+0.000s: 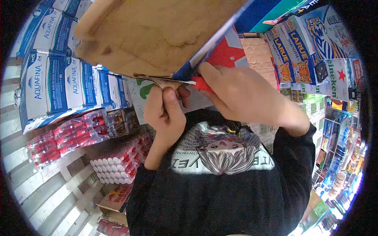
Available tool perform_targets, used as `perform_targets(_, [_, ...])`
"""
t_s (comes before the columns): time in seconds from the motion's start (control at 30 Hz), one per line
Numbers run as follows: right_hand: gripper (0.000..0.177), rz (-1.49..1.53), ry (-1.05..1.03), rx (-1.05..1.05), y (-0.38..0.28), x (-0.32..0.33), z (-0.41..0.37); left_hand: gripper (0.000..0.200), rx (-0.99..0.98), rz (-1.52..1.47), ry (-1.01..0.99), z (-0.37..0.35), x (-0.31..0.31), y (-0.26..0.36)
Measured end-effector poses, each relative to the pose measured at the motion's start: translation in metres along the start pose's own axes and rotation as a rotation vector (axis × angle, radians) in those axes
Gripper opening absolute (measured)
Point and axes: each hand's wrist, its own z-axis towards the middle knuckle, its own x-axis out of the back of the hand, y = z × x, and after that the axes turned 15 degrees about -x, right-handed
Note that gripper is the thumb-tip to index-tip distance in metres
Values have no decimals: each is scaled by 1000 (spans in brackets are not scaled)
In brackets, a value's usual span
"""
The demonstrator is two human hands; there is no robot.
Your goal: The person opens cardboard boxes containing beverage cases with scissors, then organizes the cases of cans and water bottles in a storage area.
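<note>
A large brown cardboard piece (157,35) with a blue outer edge fills the top middle, its lower edge torn and ragged. At that lower edge my left hand (165,110) is closed, thumb and fingers pinching the cardboard. Just to the right, my right hand (246,94) is closed around something red (201,84) beside the blue edge; what the red thing is cannot be made out. Behind both hands is a white sheet or box with green and red print (138,98).
Aquafina boxes (37,84) are stacked at the left, above shrink-wrapped red bottles (65,135) and white-topped cans (112,169). Larue boxes (293,51) and a Heineken box (339,76) stand at the right, near shelves of goods (334,145).
</note>
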Motion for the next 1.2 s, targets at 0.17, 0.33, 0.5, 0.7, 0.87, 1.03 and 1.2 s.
perform_targets(0.17, [24,-111,-45,-38,4,6,-7,10,-160,292,-240,5,0,-3])
perform_targets(0.33, [16,-214,-70,-71,9,6,-23,10,-144,368,-348,2,1,-2])
perform_targets(0.5, [17,-215,-107,-130,16,5,-30,11,-115,345,-335,3,2,-4])
perform_targets(0.7, [16,-264,-133,-133,12,5,-28,9,-112,324,-373,7,4,-2])
perform_targets(0.87, [16,-237,-107,-121,2,7,-23,11,-23,302,-332,4,4,-3])
perform_targets(1.03, [14,-297,-78,-153,0,3,-24,15,72,235,-275,3,5,-2])
perform_targets(1.2, [17,-113,-180,-224,14,2,-38,22,26,241,-171,-1,5,-9])
